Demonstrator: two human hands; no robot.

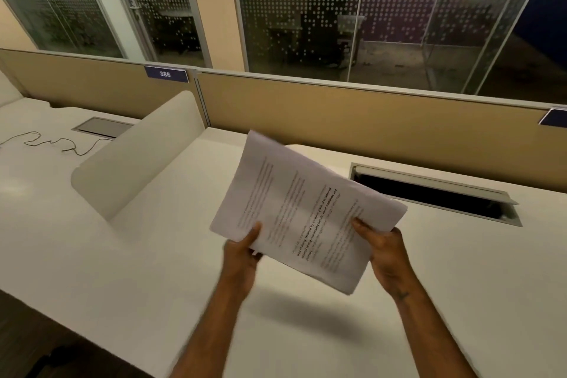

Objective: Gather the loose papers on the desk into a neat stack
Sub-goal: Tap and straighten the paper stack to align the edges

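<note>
Above the middle of the white worktop, the papers are held clear of the surface as one sheaf, tilted so that its far corner points to about 11 o'clock. A shadow lies on the worktop below the sheaf, at its 6 o'clock.

The left hand grips the near-left edge, at the sheaf's 8 o'clock, thumb on the printed face and the remaining fingers underneath. The right hand grips the near-right edge, at about 4 o'clock, in the same way. Both hands are closed on the sheaf.

No loose sheet is visible elsewhere on the worktop. The open cable slot lies at the sheaf's 2 o'clock, and the low divider panel at its 9 o'clock.

Handling assessment: the sheaf is judged light and flexible, and the unsupported far end is likely to sag. Smooth sheets slide against one another, so a loose grip may let them fan out. The edges at the near-right corner appear slightly uneven. Holding opposite edges, as shown, suits tapping one edge on the worktop to square the stack. The open slot should be avoided when setting it down.
</note>
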